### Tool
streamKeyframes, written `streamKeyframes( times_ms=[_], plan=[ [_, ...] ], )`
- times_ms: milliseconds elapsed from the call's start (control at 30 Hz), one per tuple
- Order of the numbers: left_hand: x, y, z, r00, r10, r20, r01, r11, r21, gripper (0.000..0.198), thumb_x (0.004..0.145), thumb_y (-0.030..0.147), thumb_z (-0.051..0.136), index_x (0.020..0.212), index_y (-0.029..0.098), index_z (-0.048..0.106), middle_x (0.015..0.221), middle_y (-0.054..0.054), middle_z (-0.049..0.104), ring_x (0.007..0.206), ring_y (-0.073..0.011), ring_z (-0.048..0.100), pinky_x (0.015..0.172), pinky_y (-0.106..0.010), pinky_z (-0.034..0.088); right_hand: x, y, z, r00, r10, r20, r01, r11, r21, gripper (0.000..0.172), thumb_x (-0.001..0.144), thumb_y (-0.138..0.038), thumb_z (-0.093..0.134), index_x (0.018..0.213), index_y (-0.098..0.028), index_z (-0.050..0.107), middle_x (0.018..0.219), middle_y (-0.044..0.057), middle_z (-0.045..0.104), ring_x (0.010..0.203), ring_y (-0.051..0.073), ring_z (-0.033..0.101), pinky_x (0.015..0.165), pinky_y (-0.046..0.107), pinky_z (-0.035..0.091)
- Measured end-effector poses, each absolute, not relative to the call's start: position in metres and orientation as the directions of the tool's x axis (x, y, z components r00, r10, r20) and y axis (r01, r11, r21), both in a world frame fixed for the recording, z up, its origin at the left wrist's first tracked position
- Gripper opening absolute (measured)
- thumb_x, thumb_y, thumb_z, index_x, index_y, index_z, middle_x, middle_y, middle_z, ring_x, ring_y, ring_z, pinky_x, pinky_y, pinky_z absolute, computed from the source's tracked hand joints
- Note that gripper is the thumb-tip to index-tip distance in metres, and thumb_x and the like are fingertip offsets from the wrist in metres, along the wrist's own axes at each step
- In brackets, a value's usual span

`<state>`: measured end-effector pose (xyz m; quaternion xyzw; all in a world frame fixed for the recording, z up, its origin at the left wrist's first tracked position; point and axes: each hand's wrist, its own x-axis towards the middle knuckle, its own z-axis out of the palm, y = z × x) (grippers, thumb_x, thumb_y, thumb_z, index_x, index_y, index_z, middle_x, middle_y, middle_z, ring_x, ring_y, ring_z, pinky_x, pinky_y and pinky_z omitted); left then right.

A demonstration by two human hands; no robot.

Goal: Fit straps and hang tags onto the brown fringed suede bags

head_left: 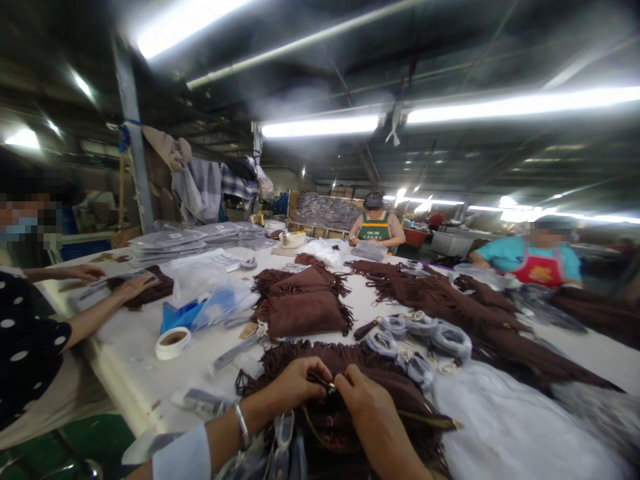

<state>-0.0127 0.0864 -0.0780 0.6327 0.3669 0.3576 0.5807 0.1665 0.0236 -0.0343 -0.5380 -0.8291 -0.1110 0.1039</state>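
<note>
A brown fringed suede bag (320,367) lies at the table's near edge in front of me. My left hand (295,385) and my right hand (367,407) are both closed on its top opening, fingertips pinching a small dark metal fitting between them. A silver bangle sits on my left wrist. Another brown fringed bag (303,310) lies just beyond, with a stack of more behind it.
A roll of white tape (173,342), blue packets (183,313) and clear plastic bags lie to the left. Wrapped straps (425,333) and white tissue (500,427) sit to the right. A person's hands (135,285) work at the left; two more people stand across the white table (125,373).
</note>
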Motion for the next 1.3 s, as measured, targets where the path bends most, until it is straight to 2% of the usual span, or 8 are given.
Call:
streamKeyframes(
  times_ms=[200, 300, 367, 500, 700, 967, 1067, 1300],
  plan=[
    [-0.015, 0.085, -0.076, 0.479, 0.877, 0.037, 0.073, -0.082, 0.994, 0.033, 0.055, 0.010, 0.067, 0.087, 0.013, 0.068, 0.073, 0.000, 0.066, 0.069, -0.0149, 0.057, 0.066, -0.026, 0.043, 0.163, 0.022, -0.029, -0.394, 0.876, 0.279, 0.919, 0.376, 0.121, 0.033, 0.084, 0.002, 0.053, 0.097, -0.024, 0.068, 0.089, 0.002, 0.066, 0.072, 0.015, 0.066, 0.057, 0.022, 0.038],
    [-0.017, 0.084, -0.075, 0.499, 0.865, 0.046, 0.087, -0.102, 0.991, 0.034, 0.056, 0.009, 0.067, 0.089, 0.014, 0.067, 0.077, 0.001, 0.067, 0.072, -0.0152, 0.058, 0.067, -0.025, 0.044, 0.160, 0.023, -0.032, -0.407, 0.877, 0.256, 0.914, 0.390, 0.116, 0.038, 0.086, 0.001, 0.050, 0.107, -0.025, 0.067, 0.091, 0.003, 0.066, 0.074, 0.016, 0.067, 0.059, 0.023, 0.038],
    [-0.019, 0.083, -0.075, 0.521, 0.852, 0.048, 0.100, -0.116, 0.988, 0.036, 0.056, 0.009, 0.068, 0.092, 0.014, 0.067, 0.081, 0.000, 0.068, 0.074, -0.0155, 0.058, 0.068, -0.025, 0.045, 0.160, 0.025, -0.035, -0.397, 0.887, 0.235, 0.915, 0.403, 0.024, 0.040, 0.086, 0.001, 0.047, 0.111, -0.024, 0.066, 0.093, 0.004, 0.066, 0.076, 0.016, 0.067, 0.060, 0.023, 0.039],
    [-0.022, 0.083, -0.075, 0.552, 0.832, 0.048, 0.146, -0.154, 0.977, 0.042, 0.055, 0.006, 0.070, 0.096, 0.014, 0.067, 0.085, 0.000, 0.068, 0.078, -0.0160, 0.059, 0.068, -0.024, 0.045, 0.164, 0.027, -0.044, -0.373, 0.908, 0.191, 0.903, 0.402, -0.150, 0.036, 0.086, 0.002, 0.041, 0.101, -0.021, 0.065, 0.094, 0.004, 0.067, 0.077, 0.016, 0.067, 0.061, 0.023, 0.039],
    [-0.021, 0.082, -0.076, 0.565, 0.821, 0.081, 0.241, -0.258, 0.936, 0.039, 0.061, 0.008, 0.069, 0.100, 0.015, 0.066, 0.088, 0.000, 0.070, 0.079, -0.0167, 0.061, 0.068, -0.023, 0.045, 0.168, 0.024, -0.053, -0.328, 0.904, 0.272, 0.836, 0.412, -0.362, 0.029, 0.091, -0.004, 0.035, 0.097, -0.020, 0.059, 0.086, 0.003, 0.066, 0.075, 0.016, 0.064, 0.063, 0.024, 0.037],
    [-0.015, 0.079, -0.077, 0.540, 0.817, 0.201, 0.435, -0.476, 0.764, 0.025, 0.070, 0.008, 0.060, 0.091, 0.020, 0.068, 0.092, 0.000, 0.069, 0.092, -0.0190, 0.061, 0.085, -0.028, 0.040, 0.171, 0.025, -0.069, -0.302, 0.894, 0.330, 0.762, 0.434, -0.480, 0.023, 0.094, -0.010, 0.036, 0.098, -0.023, 0.055, 0.088, 0.001, 0.068, 0.076, 0.016, 0.065, 0.064, 0.023, 0.036],
    [-0.012, 0.077, -0.078, 0.539, 0.815, 0.214, 0.491, -0.510, 0.706, 0.021, 0.074, 0.009, 0.057, 0.089, 0.020, 0.066, 0.092, -0.002, 0.068, 0.093, -0.0205, 0.059, 0.086, -0.030, 0.039, 0.172, 0.025, -0.071, -0.266, 0.908, 0.323, 0.773, 0.401, -0.492, 0.022, 0.095, -0.011, 0.037, 0.098, -0.024, 0.055, 0.084, 0.000, 0.069, 0.075, 0.016, 0.065, 0.065, 0.023, 0.037],
    [-0.009, 0.074, -0.076, 0.532, 0.824, 0.195, 0.532, -0.504, 0.680, 0.018, 0.080, 0.011, 0.051, 0.092, 0.018, 0.063, 0.091, -0.006, 0.065, 0.088, -0.0233, 0.057, 0.085, -0.034, 0.039, 0.167, 0.024, -0.060, -0.234, 0.912, 0.337, 0.871, 0.351, -0.344, 0.022, 0.091, -0.008, 0.043, 0.093, -0.022, 0.060, 0.086, 0.002, 0.069, 0.083, 0.019, 0.064, 0.072, 0.027, 0.036]
  ],
)
